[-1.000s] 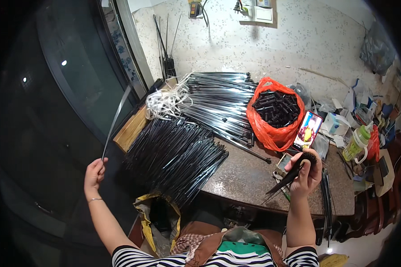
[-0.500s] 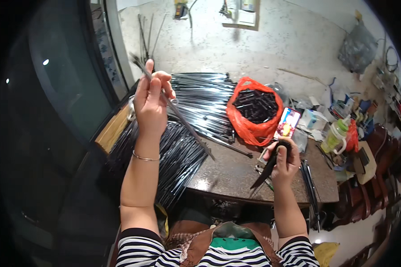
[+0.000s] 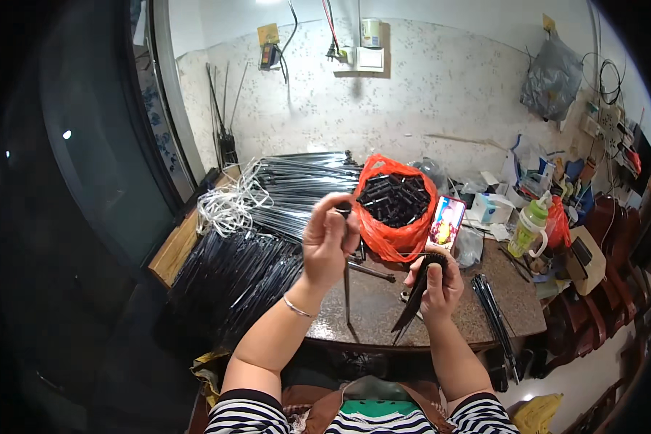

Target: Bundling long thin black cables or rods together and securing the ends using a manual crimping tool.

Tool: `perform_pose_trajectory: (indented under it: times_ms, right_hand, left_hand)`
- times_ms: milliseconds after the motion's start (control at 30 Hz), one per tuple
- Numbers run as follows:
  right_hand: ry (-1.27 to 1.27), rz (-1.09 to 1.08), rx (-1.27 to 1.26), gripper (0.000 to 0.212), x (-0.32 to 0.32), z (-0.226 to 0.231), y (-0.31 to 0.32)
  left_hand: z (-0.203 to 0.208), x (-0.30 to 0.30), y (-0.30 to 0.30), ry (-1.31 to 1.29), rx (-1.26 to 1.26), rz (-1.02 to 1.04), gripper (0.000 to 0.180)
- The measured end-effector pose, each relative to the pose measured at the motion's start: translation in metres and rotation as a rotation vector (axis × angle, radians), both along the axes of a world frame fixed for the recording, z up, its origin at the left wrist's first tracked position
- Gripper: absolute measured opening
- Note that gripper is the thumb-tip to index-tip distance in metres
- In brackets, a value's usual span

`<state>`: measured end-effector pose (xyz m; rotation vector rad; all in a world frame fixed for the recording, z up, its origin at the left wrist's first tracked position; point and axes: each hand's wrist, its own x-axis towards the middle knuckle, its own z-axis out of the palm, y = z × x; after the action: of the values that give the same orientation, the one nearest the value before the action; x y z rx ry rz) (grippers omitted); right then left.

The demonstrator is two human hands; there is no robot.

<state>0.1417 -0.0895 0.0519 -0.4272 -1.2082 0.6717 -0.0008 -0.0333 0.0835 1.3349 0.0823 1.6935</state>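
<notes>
Left hand (image 3: 329, 239): fingers curled around a thin dark strip (image 3: 347, 300), which hangs below it. Right hand (image 3: 441, 286): closed on a dark bundle (image 3: 414, 296), tips down-left of it. Step in hand — apparently single-strip handling beside the bundle. Next move calls for steady alignment, both grips kept.

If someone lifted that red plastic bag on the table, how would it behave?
The red plastic bag would probably sag and crumple, since its walls look thin and wrinkled. It may feel fairly weighty, being filled with short black pieces. Those could spill if it tipped, because its mouth is wide open.
</notes>
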Motion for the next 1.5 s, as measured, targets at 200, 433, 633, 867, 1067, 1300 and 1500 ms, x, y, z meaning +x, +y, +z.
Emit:
perform_pose_trajectory:
  times_ms: [200, 433, 633, 867, 1067, 1300, 1500]
  right_hand:
    - [0.029, 0.092, -0.202, 0.029, -0.004, 0.019, -0.036]
    - [-0.189, 0.094, -0.388, 0.034, -0.016, -0.01, -0.026]
    - [-0.115, 0.12, -0.411, 0.033, -0.018, -0.027, -0.022]
    - [-0.22, 0.04, -0.357, 0.034, -0.015, -0.029, -0.021]
    - [-0.21, 0.048, -0.442, 0.033, -0.016, -0.018, -0.025]
    - [-0.238, -0.058, -0.335, 0.031, -0.018, -0.019, -0.019]
    - [-0.29, -0.198, -0.116, 0.028, -0.025, -0.012, -0.007]
  left_hand:
    - [-0.003, 0.01, -0.047, -0.087, -0.138, -0.327, 0.029]
    - [-0.065, 0.024, -0.057, -0.247, -0.426, -0.327, 0.036]
    - [-0.077, 0.024, -0.058, -0.252, -0.486, -0.302, 0.035]
    - [-0.075, 0.023, -0.063, -0.231, -0.495, -0.332, 0.033]
    - [-0.071, 0.017, -0.058, -0.237, -0.586, -0.424, 0.032]
    - [-0.057, 0.021, -0.059, -0.273, -0.576, -0.409, 0.032]
    - [-0.051, 0.028, -0.061, -0.251, -0.436, -0.218, 0.033]
